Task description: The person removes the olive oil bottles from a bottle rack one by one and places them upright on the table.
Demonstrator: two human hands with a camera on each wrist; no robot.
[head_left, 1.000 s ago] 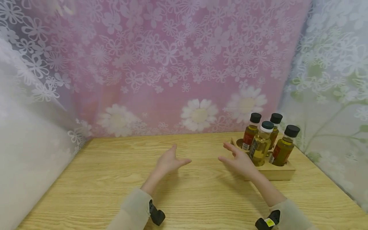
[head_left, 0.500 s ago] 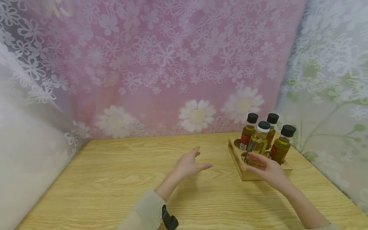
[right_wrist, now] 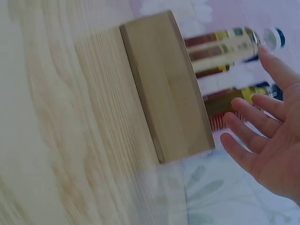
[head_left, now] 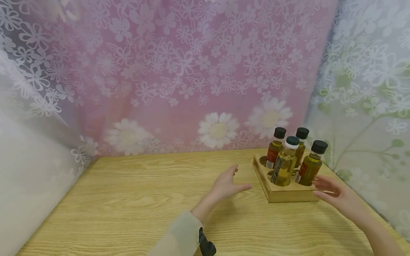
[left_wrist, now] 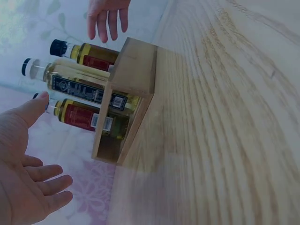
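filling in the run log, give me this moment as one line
left hand: empty, left of rack; right hand: empty, right of rack; bottles: four, upright in rack

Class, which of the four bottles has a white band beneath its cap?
The front-left bottle in the wooden holder; the other three show only black caps.

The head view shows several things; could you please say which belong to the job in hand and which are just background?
Likely in the job: left hand, right hand, wooden rack, four bottles.

Only surroundings: table, flowered curtains.
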